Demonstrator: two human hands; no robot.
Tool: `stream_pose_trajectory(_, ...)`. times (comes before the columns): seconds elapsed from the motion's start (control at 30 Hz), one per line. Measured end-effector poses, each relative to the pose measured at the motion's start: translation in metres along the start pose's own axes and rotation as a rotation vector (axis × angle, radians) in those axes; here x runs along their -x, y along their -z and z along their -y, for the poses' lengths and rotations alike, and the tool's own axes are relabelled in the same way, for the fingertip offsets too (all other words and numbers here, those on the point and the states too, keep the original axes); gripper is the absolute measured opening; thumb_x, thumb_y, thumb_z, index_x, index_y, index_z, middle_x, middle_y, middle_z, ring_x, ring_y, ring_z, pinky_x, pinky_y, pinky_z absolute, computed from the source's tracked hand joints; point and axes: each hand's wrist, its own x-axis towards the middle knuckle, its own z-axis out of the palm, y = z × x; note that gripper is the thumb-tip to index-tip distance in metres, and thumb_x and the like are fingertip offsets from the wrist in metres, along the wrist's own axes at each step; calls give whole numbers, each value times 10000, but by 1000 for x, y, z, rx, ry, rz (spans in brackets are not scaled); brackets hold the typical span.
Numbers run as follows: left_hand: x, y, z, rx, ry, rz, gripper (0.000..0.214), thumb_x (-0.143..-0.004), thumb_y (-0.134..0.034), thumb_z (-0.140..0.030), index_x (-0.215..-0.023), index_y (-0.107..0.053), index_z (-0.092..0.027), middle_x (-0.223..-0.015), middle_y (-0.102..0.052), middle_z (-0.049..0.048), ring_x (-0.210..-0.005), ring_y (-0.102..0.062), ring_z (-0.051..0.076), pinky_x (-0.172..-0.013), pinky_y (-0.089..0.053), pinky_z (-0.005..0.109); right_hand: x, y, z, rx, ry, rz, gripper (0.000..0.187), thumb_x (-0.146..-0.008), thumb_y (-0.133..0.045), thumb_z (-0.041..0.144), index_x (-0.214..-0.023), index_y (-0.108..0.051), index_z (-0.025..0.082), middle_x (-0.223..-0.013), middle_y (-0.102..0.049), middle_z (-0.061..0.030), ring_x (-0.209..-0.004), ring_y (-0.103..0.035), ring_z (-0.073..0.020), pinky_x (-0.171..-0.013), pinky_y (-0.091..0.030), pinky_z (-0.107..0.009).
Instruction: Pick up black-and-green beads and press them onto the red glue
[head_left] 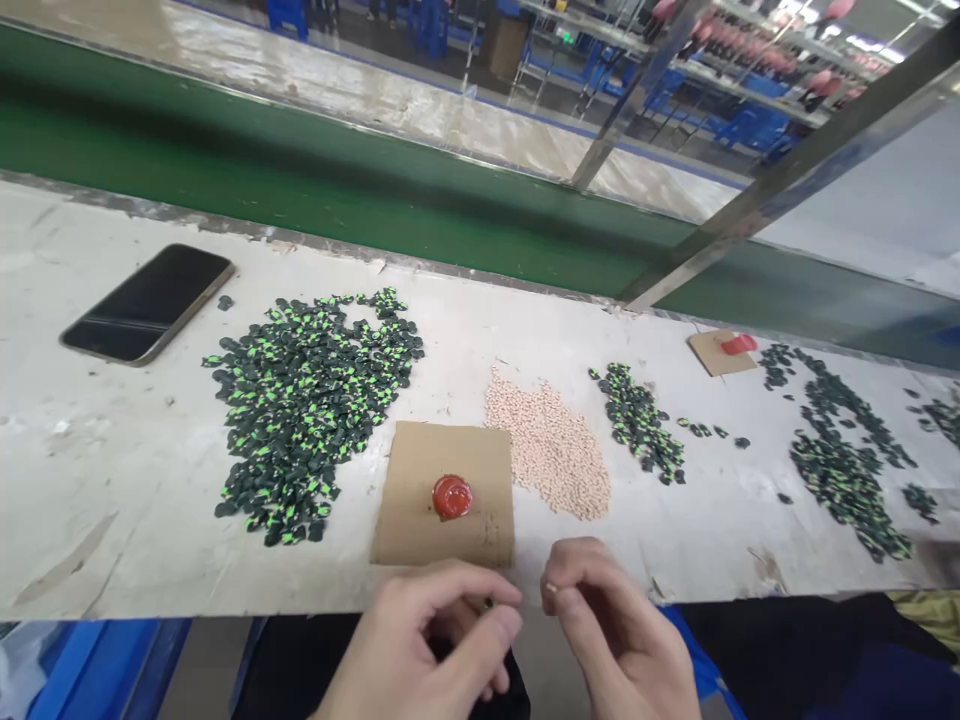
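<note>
Factory racks and blue frames fill the blurred top of the frame, and below them a green conveyor belt point(315, 190) runs across behind a worn white desk point(90, 480), with slanted metal bars point(787, 180) crossing at the upper right. At the bottom centre, just past the near edge of the desk, the left hand point(427, 645) is curled with thumb and fingers pinched on a small dark-and-green piece point(487, 603), only a speck of which shows. Just beside it, not touching, the right hand point(611, 625) is closed with thumb and forefinger nipping a tiny pale piece point(551, 590). Directly above both hands lies a cardboard square point(420, 500) with a round red blob point(452, 497) on it. Touching the square's upper left is a large pile of black-and-green parts point(307, 400); against its right edge sits a heap of pale pinkish pellets point(551, 445). Further right is a smaller pile of black-and-green parts point(641, 420), then scattered dark heaps point(847, 470) towards the right edge. A second cardboard scrap point(712, 355) carrying a red thing point(739, 344) lies at the upper right of the desk. A dark phone point(146, 303) lies screen up at the upper left, well apart from the hands.
</note>
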Motion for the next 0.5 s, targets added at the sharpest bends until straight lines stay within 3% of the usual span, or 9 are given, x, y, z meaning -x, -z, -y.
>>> stream_pose_trajectory(0.13, -6, -1, 0, 32, 22, 46, 135, -754, -766, -313, -765, -831, -195, -473, -673, 4, -424, -601, 124, -494, -497, 199, -1, -18, 14, -123, 37, 14, 121, -981, -659, 212, -889, -721, 261, -790, -658, -32, -712, -656, -182, -604, -557, -247)
stream_pose_trajectory(0.3, -6, 8, -2, 92, 11, -4, 88, -741, -790, -281, -707, -816, -204, -448, -635, -15, -415, -567, 107, -480, -447, 187, -5, -29, 15, -274, -73, 0, 105, -977, -694, 255, -896, -760, 269, -810, -698, -50, -716, -681, -185, -609, -575, -256)
stream_pose_trajectory(0.5, -7, 16, 6, 256, 123, 38, 109, -725, -841, -306, -688, -834, -203, -416, -585, -32, -369, -476, 80, -448, -418, 186, -19, -22, 6, -422, -97, 269, 129, -930, -737, 177, -947, -808, 284, -873, -759, -74, -713, -745, -194, -627, -648, -270)
